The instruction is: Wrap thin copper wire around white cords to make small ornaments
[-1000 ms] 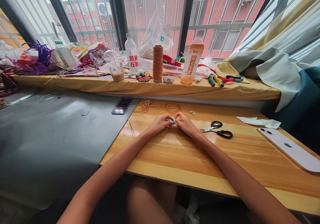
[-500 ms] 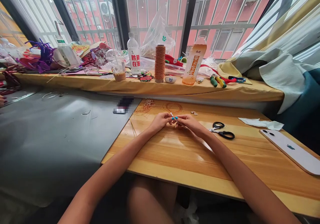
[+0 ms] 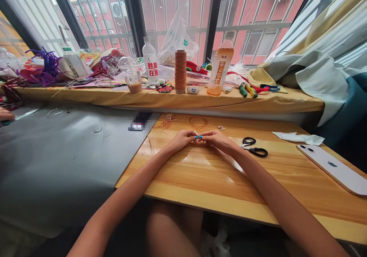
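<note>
White in colour and slender, the small piece [image 3: 195, 133] is located between the two hands, over the wooden table [image 3: 229, 190]. Fingers of the left hand [image 3: 183, 139] pinch it; those of the right hand [image 3: 216, 139] meet it, their grip too small to confirm. Step in hand, as judged: close fingertip work. Next move calls for a steady left pinch and fine right-hand control. Beyond lies a copper-coloured wire coil [image 3: 197, 122]; black-handled scissors [image 3: 258, 152] lie right of the hands.
</note>
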Motion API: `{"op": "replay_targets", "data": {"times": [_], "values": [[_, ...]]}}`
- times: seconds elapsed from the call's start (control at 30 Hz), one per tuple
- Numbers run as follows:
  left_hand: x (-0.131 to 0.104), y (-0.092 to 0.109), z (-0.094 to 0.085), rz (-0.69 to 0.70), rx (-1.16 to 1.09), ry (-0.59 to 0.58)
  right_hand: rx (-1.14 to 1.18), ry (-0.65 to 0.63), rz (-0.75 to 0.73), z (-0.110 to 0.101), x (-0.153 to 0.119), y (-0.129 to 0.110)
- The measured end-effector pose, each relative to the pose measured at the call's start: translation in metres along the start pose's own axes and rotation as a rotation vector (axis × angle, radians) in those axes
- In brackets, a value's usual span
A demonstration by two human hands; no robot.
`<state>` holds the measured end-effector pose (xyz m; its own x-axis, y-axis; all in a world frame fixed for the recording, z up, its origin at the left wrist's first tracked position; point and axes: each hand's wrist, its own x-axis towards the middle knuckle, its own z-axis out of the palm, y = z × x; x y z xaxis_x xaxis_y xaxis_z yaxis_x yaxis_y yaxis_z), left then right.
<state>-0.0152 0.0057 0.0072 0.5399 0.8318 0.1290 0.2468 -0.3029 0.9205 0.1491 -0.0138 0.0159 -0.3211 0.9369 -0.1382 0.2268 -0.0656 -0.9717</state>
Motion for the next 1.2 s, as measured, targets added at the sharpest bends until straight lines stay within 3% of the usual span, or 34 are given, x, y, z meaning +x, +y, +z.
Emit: {"op": "replay_targets", "data": {"times": [0.23,0.57,0.97,1.2], "values": [[-0.0003,-0.0016,-0.0002,-0.002,-0.018,-0.009,-0.042,0.02,-0.048,-0.0006,0.0033,0.0052],[0.0011,-0.0036,0.0002,-0.075,-0.102,0.003,-0.026,0.154,-0.062,0.0066,0.0049,0.0021],[0.001,-0.0045,-0.0057,-0.066,-0.02,-0.036,-0.393,0.048,-0.168,-0.0003,0.0005,-0.0022],[0.0006,-0.0049,-0.0059,-0.039,0.037,-0.052,-0.489,0.118,-0.27,-0.0006,0.0059,0.0036]]}}
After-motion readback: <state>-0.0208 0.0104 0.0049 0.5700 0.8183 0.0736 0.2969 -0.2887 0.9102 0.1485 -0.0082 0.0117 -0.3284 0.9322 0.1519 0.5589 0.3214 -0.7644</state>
